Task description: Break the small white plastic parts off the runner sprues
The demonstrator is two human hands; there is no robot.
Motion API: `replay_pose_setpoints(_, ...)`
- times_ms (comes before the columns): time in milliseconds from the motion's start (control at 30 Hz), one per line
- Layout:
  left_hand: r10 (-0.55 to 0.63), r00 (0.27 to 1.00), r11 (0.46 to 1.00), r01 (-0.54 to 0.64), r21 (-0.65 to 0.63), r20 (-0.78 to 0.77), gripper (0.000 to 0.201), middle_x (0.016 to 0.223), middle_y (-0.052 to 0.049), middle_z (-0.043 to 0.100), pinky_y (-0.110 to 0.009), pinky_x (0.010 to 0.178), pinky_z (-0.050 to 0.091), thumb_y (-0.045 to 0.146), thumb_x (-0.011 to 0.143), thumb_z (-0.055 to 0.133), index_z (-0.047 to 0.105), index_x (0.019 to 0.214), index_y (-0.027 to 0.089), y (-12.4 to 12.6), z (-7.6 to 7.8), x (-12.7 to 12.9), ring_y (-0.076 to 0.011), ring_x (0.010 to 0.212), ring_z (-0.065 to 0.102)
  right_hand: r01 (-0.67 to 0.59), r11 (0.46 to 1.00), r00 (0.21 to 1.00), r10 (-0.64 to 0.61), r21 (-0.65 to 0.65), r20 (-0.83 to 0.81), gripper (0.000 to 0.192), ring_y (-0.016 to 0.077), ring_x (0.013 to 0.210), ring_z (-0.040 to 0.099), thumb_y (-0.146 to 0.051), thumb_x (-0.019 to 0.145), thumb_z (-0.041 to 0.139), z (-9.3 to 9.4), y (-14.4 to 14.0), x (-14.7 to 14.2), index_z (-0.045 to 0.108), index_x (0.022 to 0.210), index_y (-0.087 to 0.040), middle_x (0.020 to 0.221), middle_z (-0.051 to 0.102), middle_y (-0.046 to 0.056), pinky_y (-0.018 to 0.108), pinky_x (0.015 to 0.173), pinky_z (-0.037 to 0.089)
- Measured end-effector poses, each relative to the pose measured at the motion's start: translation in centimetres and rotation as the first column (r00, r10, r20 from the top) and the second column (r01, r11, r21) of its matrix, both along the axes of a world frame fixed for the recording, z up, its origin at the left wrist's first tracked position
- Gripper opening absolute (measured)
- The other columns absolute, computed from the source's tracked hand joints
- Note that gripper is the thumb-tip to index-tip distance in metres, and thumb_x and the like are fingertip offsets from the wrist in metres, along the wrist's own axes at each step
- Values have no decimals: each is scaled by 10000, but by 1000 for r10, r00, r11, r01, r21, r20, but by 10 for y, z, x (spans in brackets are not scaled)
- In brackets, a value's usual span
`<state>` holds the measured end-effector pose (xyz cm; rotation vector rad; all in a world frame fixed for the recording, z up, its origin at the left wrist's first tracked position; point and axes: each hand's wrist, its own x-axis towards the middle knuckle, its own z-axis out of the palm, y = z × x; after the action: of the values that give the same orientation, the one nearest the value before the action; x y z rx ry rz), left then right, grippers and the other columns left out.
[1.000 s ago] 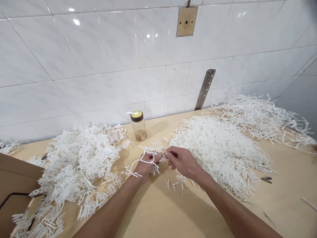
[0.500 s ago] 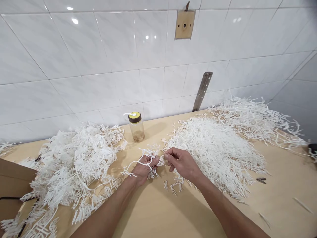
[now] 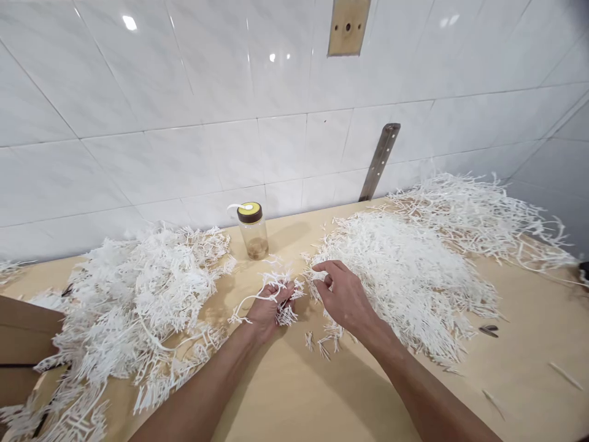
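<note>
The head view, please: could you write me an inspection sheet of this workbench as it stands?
Surface: tan wooden bench, bare in front, strewn with loose white bits.
Job's things: white plastic sprig bundle, branched, with a looping stem.
Clutter: left heap of sprigs; right heap of sprigs; clear jar with yellow lid; brown cardboard box at the left edge; small dark pieces.
Grippers: left hand closed around the bundle; right hand open, fingers on the right heap's near edge.
Cables: thin black line on the box; cannot tell what it is.
Surroundings: white tiled wall, metal strip, tan wall plate.
</note>
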<state>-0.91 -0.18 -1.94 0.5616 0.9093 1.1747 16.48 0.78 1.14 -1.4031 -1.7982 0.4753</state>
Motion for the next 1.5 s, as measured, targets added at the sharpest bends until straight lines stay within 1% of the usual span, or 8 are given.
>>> replay_pose_setpoints(100, 28, 1000, 1000, -28, 4, 9, 405, 537, 28, 558, -196, 445, 366, 338, 481, 947, 643, 636, 121, 2, -1, 0, -60, 448, 474, -112, 991, 992, 106, -74, -72, 217, 142, 655, 597, -290, 896, 519, 1, -5, -3, 682, 1014, -207, 1051, 689, 58, 313, 654, 478)
replay_pose_setpoints(233, 12, 1000, 1000, -11, 16, -29, 416, 510, 36, 528, -193, 424, 333, 369, 500, 936, 624, 615, 120, 2, 0, 0, -55, 434, 452, -224, 963, 968, 202, -148, -147, 188, 159, 741, 613, -343, 881, 581, 0, -4, -8, 715, 945, -229, 1003, 709, 36, 309, 703, 482)
replay_pose_setpoints(500, 13, 998, 1000, -12, 6, -68, 454, 526, 26, 553, -199, 446, 330, 402, 454, 945, 642, 621, 109, 0, 4, 2, -55, 448, 457, -246, 948, 957, 204, -204, -207, 164, 163, 725, 596, -325, 886, 564, -3, -3, -11, 650, 817, -203, 810, 686, 20, 289, 648, 435)
replay_pose_setpoints(667, 10, 997, 1000, -9, 3, -73, 449, 509, 34, 526, -205, 447, 312, 393, 449, 947, 635, 610, 113, 1, 2, 3, -54, 444, 435, -307, 922, 939, 253, -234, -234, 181, 165, 725, 593, -357, 889, 570, -3, -5, -10, 647, 875, -194, 808, 680, 24, 287, 637, 431)
replay_pose_setpoints(900, -23, 990, 999, 27, 27, -136, 455, 531, 17, 540, -215, 476, 329, 432, 460, 935, 651, 614, 110, 0, 3, 2, -70, 482, 460, -255, 939, 956, 209, -230, -207, 173, 168, 729, 596, -335, 892, 570, 0, -4, -8, 662, 851, -194, 808, 684, 23, 294, 648, 438)
replay_pose_setpoints(1067, -43, 980, 997, 54, 51, -194, 430, 543, 11, 550, -224, 493, 343, 429, 502, 916, 652, 636, 117, -1, 0, 3, -81, 489, 476, -262, 938, 961, 231, -227, -153, 203, 179, 775, 613, -361, 905, 564, 1, -5, -8, 677, 867, -196, 859, 698, 35, 299, 659, 456)
replay_pose_setpoints(1267, -18, 972, 997, 34, 63, -235, 430, 549, 15, 546, -227, 486, 348, 431, 523, 904, 622, 646, 131, -1, -5, 3, -85, 484, 472, -238, 940, 959, 187, -243, -213, 182, 136, 627, 572, -337, 895, 560, -1, -6, -6, 667, 853, -196, 842, 680, 28, 272, 557, 454)
replay_pose_setpoints(1500, -37, 959, 993, 67, 98, -280, 435, 544, 18, 526, -231, 492, 329, 472, 565, 875, 624, 645, 126, -3, -4, 2, -80, 488, 444, -340, 918, 935, 305, -205, -181, 168, 132, 635, 570, -301, 902, 535, 5, -7, 1, 651, 837, -198, 816, 660, 28, 255, 543, 465)
